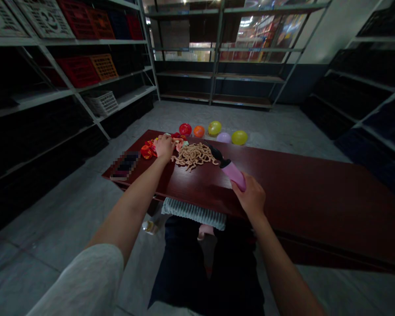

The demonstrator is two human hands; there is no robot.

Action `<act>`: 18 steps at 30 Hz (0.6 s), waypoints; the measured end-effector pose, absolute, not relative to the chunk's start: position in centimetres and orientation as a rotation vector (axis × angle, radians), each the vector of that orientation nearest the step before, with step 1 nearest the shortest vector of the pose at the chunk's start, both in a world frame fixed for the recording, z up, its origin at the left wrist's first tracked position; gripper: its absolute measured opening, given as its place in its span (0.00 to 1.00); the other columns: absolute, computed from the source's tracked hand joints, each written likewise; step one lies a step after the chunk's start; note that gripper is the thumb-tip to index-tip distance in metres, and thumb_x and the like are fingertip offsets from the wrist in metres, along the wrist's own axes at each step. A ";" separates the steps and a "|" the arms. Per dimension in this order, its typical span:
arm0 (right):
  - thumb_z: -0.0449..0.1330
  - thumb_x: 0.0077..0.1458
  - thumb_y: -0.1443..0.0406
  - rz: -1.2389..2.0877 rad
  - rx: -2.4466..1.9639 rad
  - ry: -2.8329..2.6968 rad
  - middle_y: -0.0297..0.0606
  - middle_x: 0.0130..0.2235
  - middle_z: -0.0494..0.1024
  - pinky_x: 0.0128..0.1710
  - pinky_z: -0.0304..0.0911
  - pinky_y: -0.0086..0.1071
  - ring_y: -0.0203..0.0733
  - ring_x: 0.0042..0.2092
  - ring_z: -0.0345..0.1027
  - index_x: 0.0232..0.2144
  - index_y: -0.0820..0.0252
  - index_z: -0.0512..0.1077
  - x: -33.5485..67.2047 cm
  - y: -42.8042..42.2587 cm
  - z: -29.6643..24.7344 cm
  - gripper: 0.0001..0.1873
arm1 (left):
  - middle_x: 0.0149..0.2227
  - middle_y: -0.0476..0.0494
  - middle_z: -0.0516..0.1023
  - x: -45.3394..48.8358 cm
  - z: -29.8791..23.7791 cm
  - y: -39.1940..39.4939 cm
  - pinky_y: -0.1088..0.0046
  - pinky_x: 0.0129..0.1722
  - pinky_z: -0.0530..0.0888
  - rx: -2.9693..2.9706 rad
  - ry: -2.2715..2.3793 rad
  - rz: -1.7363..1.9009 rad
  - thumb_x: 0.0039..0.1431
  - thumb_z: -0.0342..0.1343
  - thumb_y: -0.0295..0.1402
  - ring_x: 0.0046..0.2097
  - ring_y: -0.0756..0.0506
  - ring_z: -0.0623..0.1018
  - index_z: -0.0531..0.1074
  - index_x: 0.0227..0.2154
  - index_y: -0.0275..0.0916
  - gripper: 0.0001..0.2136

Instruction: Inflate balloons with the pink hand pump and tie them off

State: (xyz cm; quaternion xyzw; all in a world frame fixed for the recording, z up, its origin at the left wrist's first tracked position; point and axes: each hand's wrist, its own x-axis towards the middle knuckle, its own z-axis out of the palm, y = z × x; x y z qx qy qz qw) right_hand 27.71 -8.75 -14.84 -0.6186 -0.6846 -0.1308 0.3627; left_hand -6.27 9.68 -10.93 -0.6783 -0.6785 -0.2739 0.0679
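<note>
My right hand (252,196) is wrapped round the pink handle of a black-headed tool (234,174). The tool's dark tip reaches the right side of a heap of tan, noodle-like strands (197,154) on the dark red table (283,184). At the heap's left, my left hand (164,146) is bent down over a small pile of red, yellow and pale soft pieces (148,150). Its fingers look curled, and what they grip is hidden. Left of that pile, near the table's end, lies a dark flat object (127,164), blurred out.
Several balloons (214,128) lie beyond the table's far edge. A grey-blue ribbed cloth (194,213) is over my lap at the near edge. Shelves with crates (103,66) stand at left, bare metal racks (213,77) behind, dark shelves (365,83) at right.
</note>
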 end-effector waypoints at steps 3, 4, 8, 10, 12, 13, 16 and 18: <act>0.55 0.59 0.50 -0.232 -1.611 -1.716 0.45 0.44 0.79 0.44 0.63 0.37 0.48 0.42 0.73 0.50 0.61 0.70 27.7 -8.8 -14.7 0.25 | 0.46 0.33 0.76 -5.6 -9.4 10.9 0.62 0.51 0.64 -1.922 -2.094 -1.115 0.64 0.50 0.42 0.51 0.37 0.70 0.77 0.37 0.38 0.15; 0.55 0.58 0.50 -0.187 -1.613 -1.702 0.45 0.44 0.79 0.43 0.64 0.38 0.48 0.42 0.73 0.50 0.61 0.70 27.7 -8.8 -14.6 0.25 | 0.45 0.34 0.76 -5.4 -8.7 11.1 0.63 0.50 0.65 -1.892 -2.079 -1.203 0.65 0.49 0.42 0.50 0.37 0.72 0.77 0.37 0.38 0.16; 0.55 0.58 0.48 0.051 -1.574 -1.619 0.45 0.45 0.78 0.44 0.64 0.40 0.49 0.44 0.72 0.51 0.60 0.70 28.0 -8.5 -14.5 0.27 | 0.39 0.37 0.78 -4.5 -5.4 11.5 0.67 0.46 0.67 -1.849 -1.922 -1.532 0.66 0.48 0.41 0.43 0.41 0.75 0.76 0.35 0.37 0.15; 0.55 0.57 0.48 0.155 -1.550 -1.548 0.45 0.45 0.78 0.45 0.64 0.41 0.49 0.44 0.72 0.50 0.59 0.71 28.3 -8.3 -14.6 0.27 | 0.36 0.39 0.79 -4.2 -3.9 11.2 0.69 0.43 0.68 -1.835 -1.869 -1.700 0.66 0.49 0.40 0.39 0.43 0.76 0.76 0.35 0.37 0.14; 0.55 0.56 0.46 0.234 -1.543 -1.447 0.45 0.43 0.79 0.45 0.64 0.41 0.49 0.43 0.71 0.48 0.59 0.72 28.7 -8.1 -14.6 0.28 | 0.34 0.41 0.78 -3.9 -2.8 10.8 0.70 0.41 0.69 -1.791 -1.841 -1.884 0.64 0.51 0.38 0.37 0.45 0.76 0.75 0.34 0.37 0.12; 0.55 0.54 0.45 0.289 -1.534 -1.374 0.44 0.42 0.79 0.44 0.64 0.40 0.49 0.41 0.71 0.46 0.59 0.72 28.8 -8.1 -14.7 0.28 | 0.34 0.42 0.78 -3.6 -2.4 10.5 0.71 0.40 0.70 -1.774 -1.834 -1.981 0.63 0.53 0.38 0.36 0.46 0.76 0.74 0.33 0.37 0.10; 0.54 0.54 0.42 0.517 -1.456 -1.164 0.40 0.37 0.79 0.36 0.65 0.37 0.44 0.34 0.70 0.43 0.59 0.72 28.5 -8.0 -14.6 0.29 | 0.31 0.44 0.76 -2.2 -2.2 9.1 0.74 0.34 0.71 -1.818 -1.855 -2.268 0.60 0.57 0.38 0.33 0.48 0.75 0.72 0.32 0.37 0.09; 0.50 0.56 0.41 0.731 -1.332 -1.058 0.40 0.34 0.79 0.28 0.63 0.33 0.40 0.28 0.69 0.41 0.59 0.72 27.5 -8.0 -14.5 0.30 | 0.30 0.46 0.75 -0.3 -2.7 7.6 0.75 0.29 0.71 -1.909 -1.910 -2.440 0.60 0.58 0.39 0.30 0.50 0.74 0.71 0.31 0.36 0.10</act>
